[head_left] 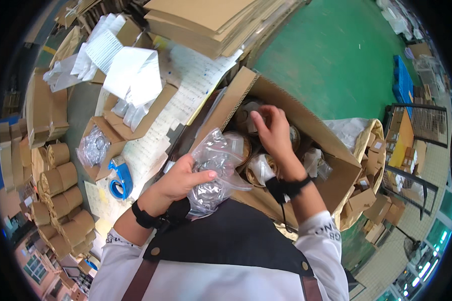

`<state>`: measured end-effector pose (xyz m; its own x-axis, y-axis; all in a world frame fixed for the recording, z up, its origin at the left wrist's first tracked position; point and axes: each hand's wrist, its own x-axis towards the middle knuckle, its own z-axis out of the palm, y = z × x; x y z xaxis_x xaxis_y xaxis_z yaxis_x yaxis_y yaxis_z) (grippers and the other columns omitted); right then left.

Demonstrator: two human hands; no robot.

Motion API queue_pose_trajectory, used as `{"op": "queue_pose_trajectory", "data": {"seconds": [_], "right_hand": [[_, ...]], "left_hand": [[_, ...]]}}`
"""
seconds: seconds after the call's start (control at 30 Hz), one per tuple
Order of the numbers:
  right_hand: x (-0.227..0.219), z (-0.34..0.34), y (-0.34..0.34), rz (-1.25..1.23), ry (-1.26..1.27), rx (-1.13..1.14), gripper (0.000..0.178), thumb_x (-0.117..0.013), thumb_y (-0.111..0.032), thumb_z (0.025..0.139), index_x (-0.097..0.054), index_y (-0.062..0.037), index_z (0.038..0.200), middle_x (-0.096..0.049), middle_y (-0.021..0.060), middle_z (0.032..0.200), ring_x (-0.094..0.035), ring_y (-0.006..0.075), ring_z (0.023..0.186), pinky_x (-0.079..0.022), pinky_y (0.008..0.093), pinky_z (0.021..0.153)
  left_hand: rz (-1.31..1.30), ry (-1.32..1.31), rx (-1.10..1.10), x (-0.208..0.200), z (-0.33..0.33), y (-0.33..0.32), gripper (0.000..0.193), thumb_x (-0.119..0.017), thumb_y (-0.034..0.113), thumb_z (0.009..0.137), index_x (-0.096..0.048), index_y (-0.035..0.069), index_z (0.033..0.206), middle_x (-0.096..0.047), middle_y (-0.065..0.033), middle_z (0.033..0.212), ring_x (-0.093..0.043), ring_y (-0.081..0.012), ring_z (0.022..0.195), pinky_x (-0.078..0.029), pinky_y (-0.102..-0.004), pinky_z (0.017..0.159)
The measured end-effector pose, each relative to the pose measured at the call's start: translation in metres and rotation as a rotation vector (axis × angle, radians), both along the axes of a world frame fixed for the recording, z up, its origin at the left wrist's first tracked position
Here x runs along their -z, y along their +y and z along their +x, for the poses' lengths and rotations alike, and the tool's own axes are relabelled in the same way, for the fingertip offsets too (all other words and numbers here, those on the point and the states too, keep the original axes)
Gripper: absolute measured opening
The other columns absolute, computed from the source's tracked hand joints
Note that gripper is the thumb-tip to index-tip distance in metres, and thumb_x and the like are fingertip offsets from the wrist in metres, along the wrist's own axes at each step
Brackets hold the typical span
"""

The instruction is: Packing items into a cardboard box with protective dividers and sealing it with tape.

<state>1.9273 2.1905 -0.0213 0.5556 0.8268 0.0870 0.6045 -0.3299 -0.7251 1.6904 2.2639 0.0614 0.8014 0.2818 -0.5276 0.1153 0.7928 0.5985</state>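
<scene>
My left hand (181, 179) is closed on a clear plastic bag (211, 173) with shiny round pieces inside, its thumb lying across the front. The bag hangs over the near left side of an open cardboard box (331, 153). Over that box is my right hand (273, 131), thumb and fingers bent and a little apart, with nothing visible between them. Just beside its thumb lies a round item in clear plastic (247, 116). Several brown round rolls (260, 169) with plastic wrapping stand in the box, partly hidden by my right wrist.
To the left, a written-on sheet covers the table, bearing a blue tape dispenser (119, 179) and a small box of plastic bags (94, 145). Stacked cardboard (201, 20) lies at the back. Brown rolls (60, 178) are piled far left; a sack of cartons (364, 185) stands right.
</scene>
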Motion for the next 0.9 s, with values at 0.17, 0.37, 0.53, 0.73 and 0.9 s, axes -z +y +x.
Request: {"op": "queue_pose_trajectory", "data": {"seconds": [0.17, 0.37, 0.53, 0.73, 0.9], "right_hand": [[-0.073, -0.033, -0.018, -0.166, 1.061, -0.339, 0.023, -0.077, -0.017, 0.081, -0.062, -0.0008, 0.085, -0.061, -0.0002, 0.075, -0.053, 0.0049, 0.063, -0.043, 0.0200, 0.054], [0.001, -0.005, -0.025, -0.174, 1.167, -0.143, 0.018, -0.077, -0.015, 0.080, -0.062, -0.0039, 0.080, -0.062, -0.0002, 0.069, -0.056, 0.0061, 0.058, -0.044, 0.0206, 0.050], [0.067, -0.016, -0.039, -0.139, 0.704, -0.240, 0.015, -0.075, -0.011, 0.080, -0.063, -0.0017, 0.081, -0.062, 0.0007, 0.069, -0.060, 0.0102, 0.059, -0.048, 0.0259, 0.054], [0.039, -0.011, -0.030, -0.199, 0.806, -0.105, 0.014, -0.069, -0.009, 0.084, -0.058, -0.0005, 0.081, -0.063, 0.0043, 0.068, -0.063, 0.0109, 0.060, -0.049, 0.0271, 0.056], [0.062, -0.012, -0.041, -0.141, 0.691, -0.175, 0.018, -0.068, -0.014, 0.087, -0.060, 0.0018, 0.088, -0.065, 0.0073, 0.076, -0.063, 0.0097, 0.072, -0.050, 0.0263, 0.064]], "left_hand": [[0.153, -0.045, 0.067, 0.003, -0.007, 0.000, 0.055, -0.065, 0.008, 0.087, -0.041, 0.000, 0.136, -0.056, -0.0093, 0.123, -0.055, -0.0160, 0.112, -0.043, -0.0318, 0.097], [0.184, 0.086, -0.010, 0.001, -0.026, 0.002, 0.053, -0.065, 0.005, 0.086, -0.042, -0.002, 0.133, -0.059, -0.0143, 0.118, -0.060, -0.0213, 0.108, -0.048, -0.0349, 0.093], [0.177, 0.119, 0.036, -0.017, -0.039, 0.006, 0.050, -0.063, 0.007, 0.088, -0.043, -0.001, 0.133, -0.061, -0.0116, 0.116, -0.058, -0.0165, 0.107, -0.046, -0.0310, 0.095], [0.167, 0.105, 0.179, -0.025, -0.023, 0.004, 0.056, -0.065, 0.009, 0.087, -0.042, -0.002, 0.136, -0.056, -0.0082, 0.121, -0.056, -0.0135, 0.107, -0.045, -0.0292, 0.094], [0.272, 0.064, 0.213, -0.019, -0.015, -0.001, 0.061, -0.069, 0.014, 0.085, -0.041, -0.002, 0.137, -0.055, -0.0089, 0.124, -0.053, -0.0150, 0.112, -0.042, -0.0301, 0.098]]}}
